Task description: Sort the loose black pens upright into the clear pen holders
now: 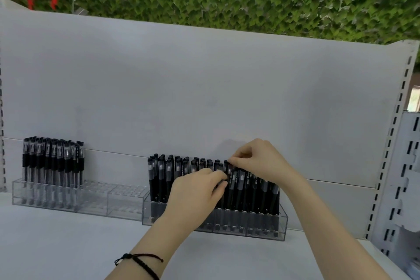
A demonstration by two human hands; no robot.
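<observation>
A clear pen holder (281,223) on the white shelf is packed with several upright black pens (163,173). My left hand (195,191) reaches in front of the row and its fingers curl round a black pen (230,179) near the middle. My right hand (254,159) comes over from the right and pinches the cap of that same pen at its top. A second clear pen holder (109,198) stands to the left, with several black pens (53,161) upright at its left end and bare slots on the right.
The white back panel (204,98) rises right behind the holders. A slotted shelf upright (395,134) and white brackets (406,188) stand at the right. The white shelf surface (68,245) lies in front. Green leaves hang above.
</observation>
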